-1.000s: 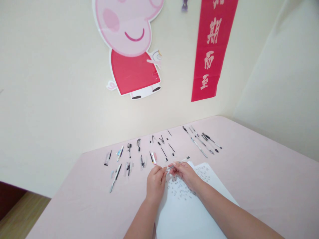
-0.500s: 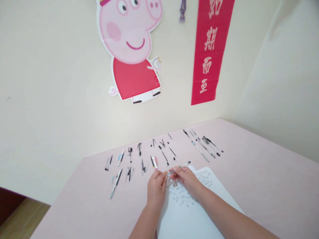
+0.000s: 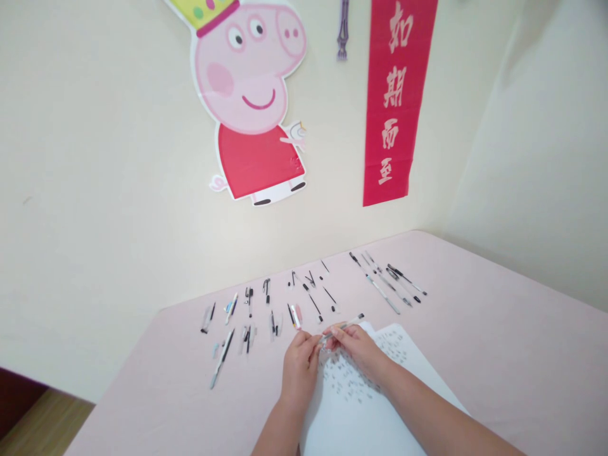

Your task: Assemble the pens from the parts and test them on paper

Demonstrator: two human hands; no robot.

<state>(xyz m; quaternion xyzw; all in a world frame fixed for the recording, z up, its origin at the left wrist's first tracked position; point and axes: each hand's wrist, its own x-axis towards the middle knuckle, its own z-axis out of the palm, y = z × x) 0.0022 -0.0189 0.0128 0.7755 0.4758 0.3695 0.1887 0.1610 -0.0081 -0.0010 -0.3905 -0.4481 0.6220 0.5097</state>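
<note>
A clear pen (image 3: pixel 354 320) with a dark end is held between both hands above the white paper. My right hand (image 3: pixel 360 348) is closed around its barrel, the dark end sticking out to the upper right. At the pen's other end, the fingers of my left hand (image 3: pixel 300 362) are pinched together; they hide that tip. Beneath the hands lie sheets of white paper (image 3: pixel 363 434), their upper part covered with small dark marks or bits, too small to make out.
Pen parts (image 3: pixel 247 339) lie in rows on the pink tabletop (image 3: pixel 156 373), left of and beyond my hands. More pens (image 3: pixel 384 294) lie at the back right. Behind the table, the wall carries a cartoon pig cutout (image 3: pixel 259 158) and a red banner (image 3: pixel 396 57).
The camera has tilted up slightly, so the scene sits a little lower. Both hands keep nearly the same hold on the pen.
</note>
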